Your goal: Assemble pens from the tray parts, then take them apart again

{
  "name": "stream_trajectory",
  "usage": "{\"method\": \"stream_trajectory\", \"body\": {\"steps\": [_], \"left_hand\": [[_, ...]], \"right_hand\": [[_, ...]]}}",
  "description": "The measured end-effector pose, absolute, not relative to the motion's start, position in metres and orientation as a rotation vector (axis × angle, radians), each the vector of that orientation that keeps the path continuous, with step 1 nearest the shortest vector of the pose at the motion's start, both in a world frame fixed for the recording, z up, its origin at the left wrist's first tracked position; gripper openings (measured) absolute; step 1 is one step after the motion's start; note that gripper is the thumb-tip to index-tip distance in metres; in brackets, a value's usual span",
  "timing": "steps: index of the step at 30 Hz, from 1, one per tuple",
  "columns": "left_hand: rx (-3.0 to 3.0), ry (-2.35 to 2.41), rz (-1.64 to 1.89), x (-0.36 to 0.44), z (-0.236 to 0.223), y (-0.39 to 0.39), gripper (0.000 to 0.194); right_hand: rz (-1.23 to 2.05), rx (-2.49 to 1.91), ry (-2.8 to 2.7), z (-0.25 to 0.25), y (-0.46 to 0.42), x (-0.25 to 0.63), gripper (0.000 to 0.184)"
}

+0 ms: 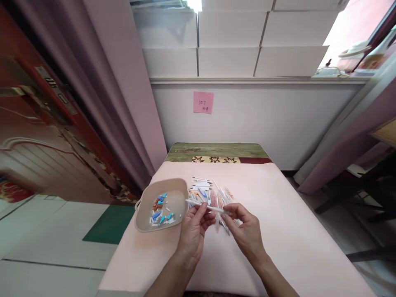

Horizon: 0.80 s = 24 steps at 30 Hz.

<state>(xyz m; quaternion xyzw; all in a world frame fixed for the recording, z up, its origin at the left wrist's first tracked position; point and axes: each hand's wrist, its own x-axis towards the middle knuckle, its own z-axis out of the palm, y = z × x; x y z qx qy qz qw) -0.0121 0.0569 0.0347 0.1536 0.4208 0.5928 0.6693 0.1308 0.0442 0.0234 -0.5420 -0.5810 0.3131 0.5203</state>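
A slim white pen [216, 209] is held almost level above the table, its left end near the basin's rim. My left hand [194, 225] pinches its middle between thumb and fingers. The fingertips of my right hand [244, 225] close on its right end and partly hide it. Behind and beneath the hands lie several pen parts: thin dark-tipped refills [201, 182], blue and orange barrels [202, 193] and clear or white tubes [222, 194]. Left of my left hand, a beige basin [142, 206] holds small blue, brown and white pieces [159, 204].
A pink cover [272, 189] lies over the table, with a green patterned strip [216, 150] bare at the back. Beyond stands a white wall bearing a pink note [203, 102]. A red door [46, 152] and purple curtain [114, 82] are on the left.
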Motion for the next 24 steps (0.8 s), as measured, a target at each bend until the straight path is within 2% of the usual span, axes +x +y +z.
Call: {"method": "stream_trajectory", "body": {"steps": [9,12,15,17,20,22,24], "left_hand": [[0.363,0.948,1.312,-0.008,0.026,0.044,0.028],[0.381,0.949,1.301,-0.007,0.023,0.041,0.027],[0.394,0.936,1.312,-0.007,0.020,0.039,0.027],[0.398,0.929,1.327,-0.008,0.018,0.038,0.028],[0.418,0.941,1.324,-0.010,0.015,0.036,0.029],[0.430,0.947,1.317,-0.011,0.013,0.034,0.029],[0.427,0.945,1.321,-0.011,0.011,0.033,0.031]], "right_hand": [[0.818,-1.359,-1.383,0.014,0.032,0.134,0.024],[0.847,-1.388,-1.455,0.011,0.029,0.135,0.040],[0.814,-1.374,-1.497,0.011,0.026,0.134,0.030],[0.762,-1.340,-1.506,0.010,0.023,0.132,0.036],[0.750,-1.351,-1.515,0.006,0.019,0.131,0.025],[0.790,-1.380,-1.521,0.002,0.017,0.131,0.031],[0.797,-1.381,-1.517,-0.001,0.017,0.131,0.027]]}}
